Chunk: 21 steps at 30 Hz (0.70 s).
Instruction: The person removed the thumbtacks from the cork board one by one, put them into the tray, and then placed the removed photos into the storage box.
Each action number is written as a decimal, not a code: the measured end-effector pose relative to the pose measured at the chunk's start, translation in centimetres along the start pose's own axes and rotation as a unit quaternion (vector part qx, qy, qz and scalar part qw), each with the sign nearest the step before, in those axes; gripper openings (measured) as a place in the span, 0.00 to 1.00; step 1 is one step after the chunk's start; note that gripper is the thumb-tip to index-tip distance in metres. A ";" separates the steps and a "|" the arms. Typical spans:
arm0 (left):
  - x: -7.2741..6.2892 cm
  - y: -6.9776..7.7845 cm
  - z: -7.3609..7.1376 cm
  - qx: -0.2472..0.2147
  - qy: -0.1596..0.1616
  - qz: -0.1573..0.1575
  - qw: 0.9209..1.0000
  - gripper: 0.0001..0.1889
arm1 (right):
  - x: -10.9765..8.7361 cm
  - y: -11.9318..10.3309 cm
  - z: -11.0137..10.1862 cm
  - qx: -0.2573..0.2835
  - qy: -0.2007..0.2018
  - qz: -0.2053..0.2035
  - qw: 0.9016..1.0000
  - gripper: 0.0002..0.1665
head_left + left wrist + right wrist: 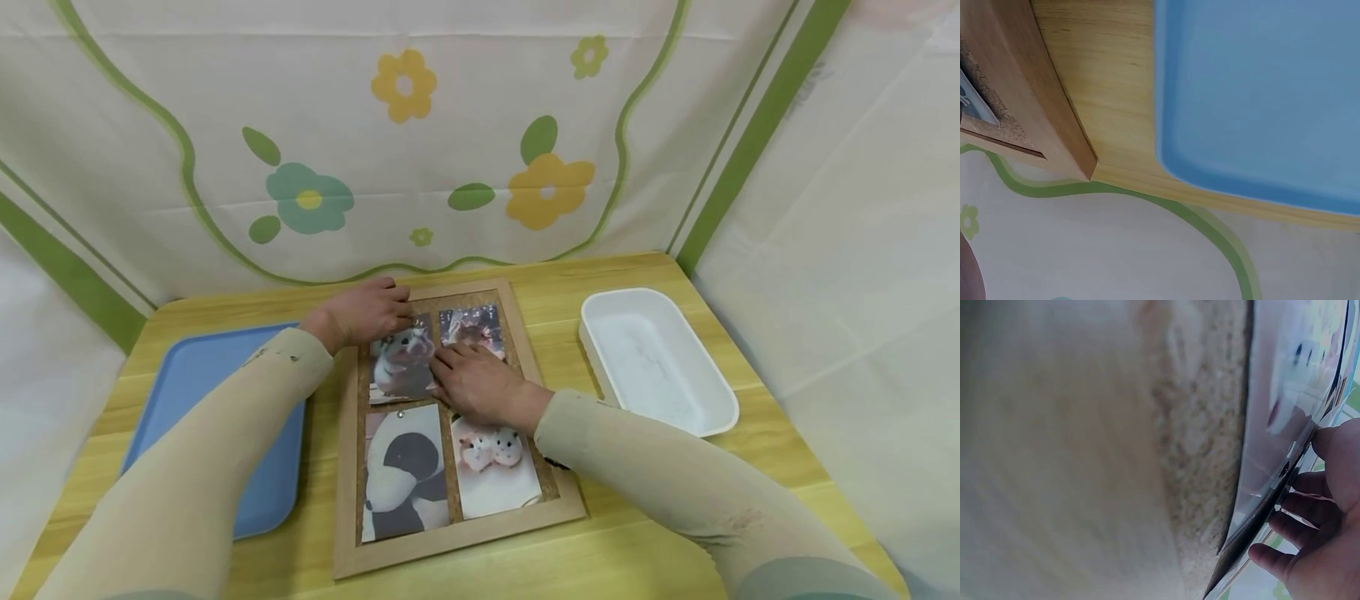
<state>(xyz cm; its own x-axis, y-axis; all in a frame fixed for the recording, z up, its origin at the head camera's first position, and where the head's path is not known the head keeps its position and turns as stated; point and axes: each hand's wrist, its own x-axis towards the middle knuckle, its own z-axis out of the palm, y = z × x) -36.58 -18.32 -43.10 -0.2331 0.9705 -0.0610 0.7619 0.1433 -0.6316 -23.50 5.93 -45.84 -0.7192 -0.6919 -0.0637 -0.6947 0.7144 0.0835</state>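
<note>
A wood-framed cork board (459, 533) lies on the table with several photo cards on it. At the top edge of the upper-left animal card (401, 367), my left hand (371, 312) bends its fingers; whether they pinch something there I cannot tell. My right hand (480, 383) rests across the middle of the board, fingertips at that card's right side, covering part of the upper-right card (487, 321). A small round pin (401, 414) shows at the top of the black-and-white plush card (405, 479). The lower-right card (498, 483) lies partly under my right hand.
A blue tray (270, 492) lies left of the board, partly beneath my left forearm. To the right stands a white rectangular container (656, 358). A flowered cloth (465, 125) hangs behind the table (622, 533), with white cloth at both sides.
</note>
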 end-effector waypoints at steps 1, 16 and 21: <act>0.0 0.0 0.0 -0.001 0.000 -0.001 1.000 0.06 | 0.0 0.0 0.0 -0.001 0.000 0.000 1.000 0.33; 0.0 0.2 0.0 -0.041 -0.025 -0.028 0.998 0.08 | -0.2 -0.1 0.1 -0.003 0.008 0.002 1.000 0.32; -0.1 0.1 0.0 -0.053 -0.038 -0.035 0.997 0.10 | -0.1 -0.1 0.0 -0.002 0.002 0.003 1.000 0.33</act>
<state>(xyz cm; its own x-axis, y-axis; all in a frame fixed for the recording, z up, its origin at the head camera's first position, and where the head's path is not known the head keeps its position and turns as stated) -36.45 -18.37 -43.18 -0.3300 0.9405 -0.0807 0.8013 0.2339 -0.5506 -23.38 5.93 -45.82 -0.7233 -0.6879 -0.0594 -0.6903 0.7182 0.0876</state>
